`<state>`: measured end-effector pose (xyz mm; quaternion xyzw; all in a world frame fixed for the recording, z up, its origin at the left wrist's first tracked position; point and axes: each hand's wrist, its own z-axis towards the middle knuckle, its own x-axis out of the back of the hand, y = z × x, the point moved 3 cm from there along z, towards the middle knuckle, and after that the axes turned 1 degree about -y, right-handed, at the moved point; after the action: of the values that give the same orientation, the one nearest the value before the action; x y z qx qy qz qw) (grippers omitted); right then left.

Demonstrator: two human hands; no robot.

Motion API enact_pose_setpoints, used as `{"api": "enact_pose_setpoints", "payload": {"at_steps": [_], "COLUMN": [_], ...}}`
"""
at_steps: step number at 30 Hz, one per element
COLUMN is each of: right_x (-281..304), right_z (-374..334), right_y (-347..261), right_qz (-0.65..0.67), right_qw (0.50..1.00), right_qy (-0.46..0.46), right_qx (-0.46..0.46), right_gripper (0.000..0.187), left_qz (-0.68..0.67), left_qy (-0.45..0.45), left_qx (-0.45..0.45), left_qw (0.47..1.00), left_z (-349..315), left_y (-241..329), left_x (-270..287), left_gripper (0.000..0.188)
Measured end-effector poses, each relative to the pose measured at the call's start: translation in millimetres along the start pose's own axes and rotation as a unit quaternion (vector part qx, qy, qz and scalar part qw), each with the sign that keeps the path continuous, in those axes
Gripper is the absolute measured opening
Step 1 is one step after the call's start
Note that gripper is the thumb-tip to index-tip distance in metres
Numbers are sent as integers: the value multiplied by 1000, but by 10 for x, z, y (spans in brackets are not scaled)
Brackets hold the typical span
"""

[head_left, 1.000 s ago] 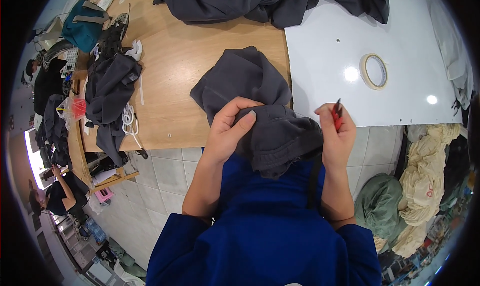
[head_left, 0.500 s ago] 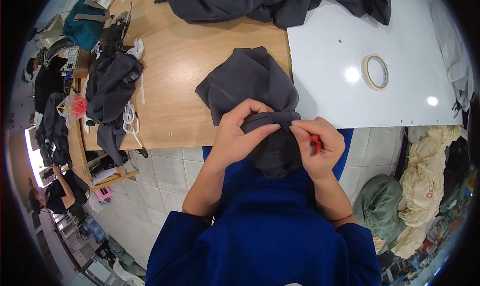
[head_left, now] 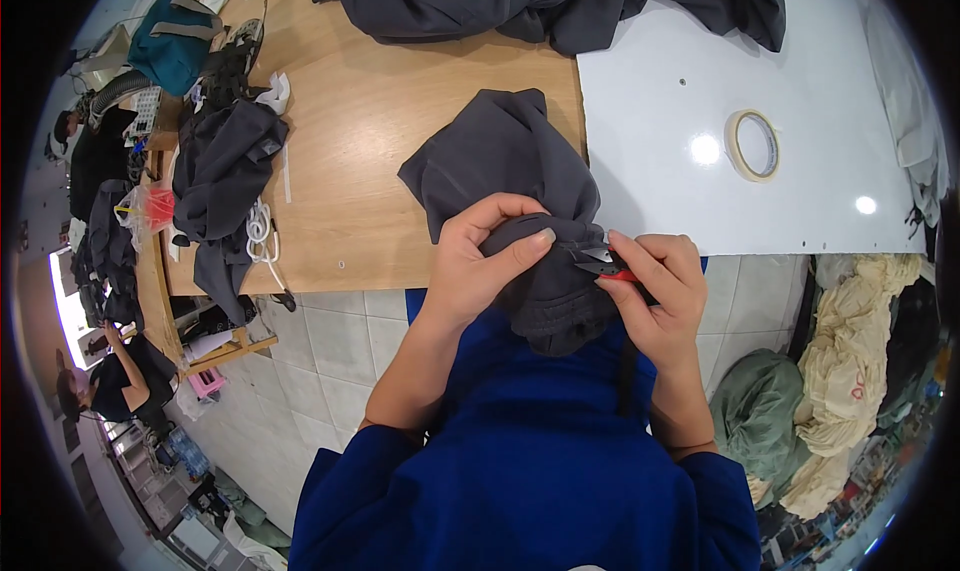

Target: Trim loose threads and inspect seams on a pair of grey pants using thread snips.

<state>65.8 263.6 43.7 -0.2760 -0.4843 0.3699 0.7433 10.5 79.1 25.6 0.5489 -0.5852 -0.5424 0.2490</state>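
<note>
A dark grey garment (head_left: 500,156) lies partly on the wooden table and hangs over its front edge towards my lap. My left hand (head_left: 480,256) is closed on a fold of it, thumb on top and fingers behind the cloth. In my right hand (head_left: 660,286) are small red-handled thread snips (head_left: 600,261), gripped between thumb and fingers. Their metal blades point left and touch or nearly touch the cloth beside my left thumb. Whether a thread lies between the blades is too small to tell.
More dark garments lie at the table's far side (head_left: 460,6) and left end (head_left: 225,161). A tape roll (head_left: 752,145) rests on the white board (head_left: 660,151) at right. Cream cloth (head_left: 845,361) and a green bundle (head_left: 757,406) are piled lower right. Another person (head_left: 140,376) is at far left.
The snips have swung from inside my right palm to the fingertips, blades now at the cloth. My right hand has shifted slightly right. My left hand keeps hold of the fold.
</note>
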Motion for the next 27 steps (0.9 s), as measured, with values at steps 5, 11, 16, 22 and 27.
{"api": "enact_pose_setpoints", "payload": {"at_steps": [5,11,16,22,27], "right_x": [20,16,45,82,47], "right_z": [36,53,21,6,13], "right_y": [-38,-75,-53,-32,-53], "right_qz": [-74,-88,-83,-57,-65], "right_qw": [996,995,995,998,998], "right_qy": [-8,4,11,-5,-11], "right_qx": [45,53,55,18,23], "right_gripper": [37,36,35,34,33], "left_qz": [17,30,43,58,77], "left_qy": [-6,-8,-9,-3,-5], "left_qx": [-4,-10,-19,-26,-33], "left_qw": [1000,999,999,998,996], "left_z": [-5,-16,-27,-27,-36], "left_y": [21,25,28,25,42], "left_x": [-31,-46,-48,-42,-61], "left_gripper": [22,20,20,20,20]}}
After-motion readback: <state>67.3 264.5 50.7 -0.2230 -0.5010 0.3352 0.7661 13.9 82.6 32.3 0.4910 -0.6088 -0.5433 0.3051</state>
